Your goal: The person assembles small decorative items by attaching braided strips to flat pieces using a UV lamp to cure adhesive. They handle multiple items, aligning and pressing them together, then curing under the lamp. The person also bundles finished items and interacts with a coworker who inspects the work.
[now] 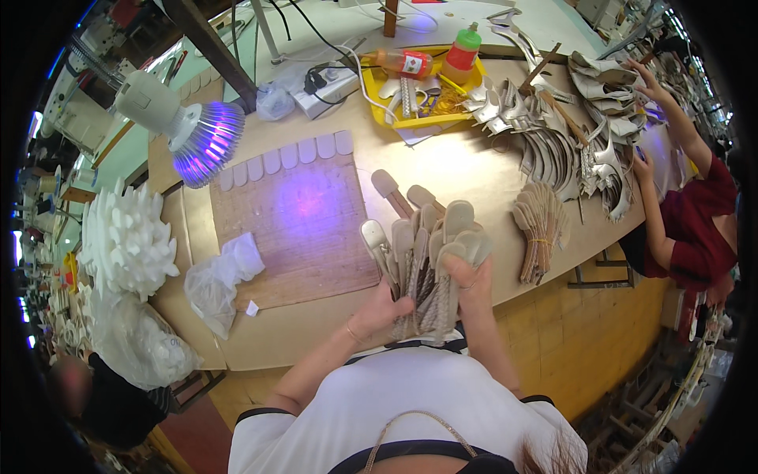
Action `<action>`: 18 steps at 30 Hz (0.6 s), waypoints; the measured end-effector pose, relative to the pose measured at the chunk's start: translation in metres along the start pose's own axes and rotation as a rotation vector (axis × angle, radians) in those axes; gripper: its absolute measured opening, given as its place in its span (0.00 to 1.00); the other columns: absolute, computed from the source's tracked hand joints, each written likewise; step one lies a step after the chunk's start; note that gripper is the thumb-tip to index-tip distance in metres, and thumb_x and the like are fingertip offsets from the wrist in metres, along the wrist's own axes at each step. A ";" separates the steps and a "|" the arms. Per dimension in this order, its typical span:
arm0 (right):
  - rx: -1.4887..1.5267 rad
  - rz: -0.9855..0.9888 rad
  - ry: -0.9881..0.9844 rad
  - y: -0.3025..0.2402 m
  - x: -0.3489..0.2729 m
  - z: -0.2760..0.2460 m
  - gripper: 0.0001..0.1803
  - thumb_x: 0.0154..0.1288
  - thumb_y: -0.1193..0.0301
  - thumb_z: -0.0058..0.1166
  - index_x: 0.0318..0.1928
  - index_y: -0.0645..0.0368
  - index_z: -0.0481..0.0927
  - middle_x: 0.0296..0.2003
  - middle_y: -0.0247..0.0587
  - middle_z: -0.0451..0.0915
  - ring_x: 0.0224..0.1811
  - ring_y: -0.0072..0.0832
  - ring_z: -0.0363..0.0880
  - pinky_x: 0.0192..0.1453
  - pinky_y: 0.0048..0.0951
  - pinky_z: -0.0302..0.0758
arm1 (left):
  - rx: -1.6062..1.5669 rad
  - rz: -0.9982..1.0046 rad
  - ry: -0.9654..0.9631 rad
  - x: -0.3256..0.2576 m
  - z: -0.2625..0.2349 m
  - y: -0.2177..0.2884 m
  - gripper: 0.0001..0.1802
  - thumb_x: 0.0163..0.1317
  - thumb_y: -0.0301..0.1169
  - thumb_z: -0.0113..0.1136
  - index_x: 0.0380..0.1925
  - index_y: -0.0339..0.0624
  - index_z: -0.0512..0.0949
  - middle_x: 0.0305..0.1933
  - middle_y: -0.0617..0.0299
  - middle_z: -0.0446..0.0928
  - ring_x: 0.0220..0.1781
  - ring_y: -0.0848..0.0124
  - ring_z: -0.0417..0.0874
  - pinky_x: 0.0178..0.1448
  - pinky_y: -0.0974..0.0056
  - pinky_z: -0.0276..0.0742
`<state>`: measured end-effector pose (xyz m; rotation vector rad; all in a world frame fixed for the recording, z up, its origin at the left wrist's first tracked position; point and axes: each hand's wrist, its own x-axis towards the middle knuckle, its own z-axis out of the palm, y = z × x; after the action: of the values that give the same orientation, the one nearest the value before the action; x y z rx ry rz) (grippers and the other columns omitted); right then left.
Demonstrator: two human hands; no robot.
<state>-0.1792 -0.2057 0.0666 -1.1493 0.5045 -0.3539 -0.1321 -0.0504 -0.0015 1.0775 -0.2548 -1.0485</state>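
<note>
The bunch of round-ended straps (pixel 426 265) is right in front of me, squeezed between my two hands, over the near edge of the table. My left hand (pixel 385 310) is closed around its low left side, and my right hand (pixel 471 286) grips its right side, with the thumb up by the round ends. I think each strap is light and a bit bendy, and not easy to break. The round ends look smooth, so they may slide on each other, and the bumpy, braided-looking parts lower down should be easier to hold. I would take hold there, with both hands, so the bunch does not fan out. To the right of my right hand lies a strap bundle (pixel 535 225) with a band around it. The tan table (pixel 474 170) looks flat. Left of my left hand is a flat brown board (pixel 316 261) with a row of pale tabs (pixel 288 156) along its far edge, and a lamp (pixel 209 142) beyond. Past my hands sits a yellow tray (pixel 433 122). Far to my right is a co-worker (pixel 699 221) in dark red.
</note>
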 end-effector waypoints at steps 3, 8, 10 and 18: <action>-0.102 -0.122 -0.015 0.007 -0.009 0.015 0.35 0.54 0.67 0.64 0.59 0.63 0.63 0.49 0.41 0.70 0.51 0.25 0.70 0.55 0.27 0.69 | -0.354 -0.095 0.023 -0.010 0.007 -0.010 0.52 0.52 0.42 0.72 0.68 0.41 0.49 0.63 0.61 0.63 0.65 0.70 0.64 0.67 0.62 0.63; -0.277 -0.290 0.049 0.014 -0.011 0.019 0.38 0.58 0.67 0.62 0.64 0.64 0.57 0.56 0.45 0.63 0.59 0.29 0.63 0.61 0.31 0.65 | -0.472 -0.104 0.024 -0.019 0.012 -0.014 0.49 0.53 0.41 0.71 0.67 0.43 0.51 0.62 0.61 0.65 0.62 0.71 0.68 0.64 0.61 0.68; -0.320 -0.298 0.014 0.016 -0.007 0.013 0.39 0.59 0.66 0.62 0.65 0.64 0.55 0.57 0.46 0.62 0.60 0.30 0.62 0.62 0.32 0.64 | -0.525 0.010 -0.117 -0.021 0.010 -0.009 0.45 0.55 0.40 0.69 0.67 0.43 0.52 0.62 0.60 0.65 0.62 0.71 0.69 0.64 0.61 0.68; -0.411 -0.390 0.016 0.017 -0.012 0.015 0.39 0.59 0.66 0.61 0.66 0.63 0.56 0.57 0.50 0.61 0.58 0.38 0.64 0.61 0.39 0.63 | -0.286 -0.248 -0.063 -0.021 -0.005 0.016 0.46 0.56 0.44 0.67 0.67 0.43 0.52 0.63 0.58 0.64 0.64 0.67 0.68 0.66 0.59 0.67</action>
<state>-0.1809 -0.1818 0.0580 -1.6512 0.3724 -0.6156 -0.1307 -0.0296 0.0157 0.8313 -0.0178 -1.2990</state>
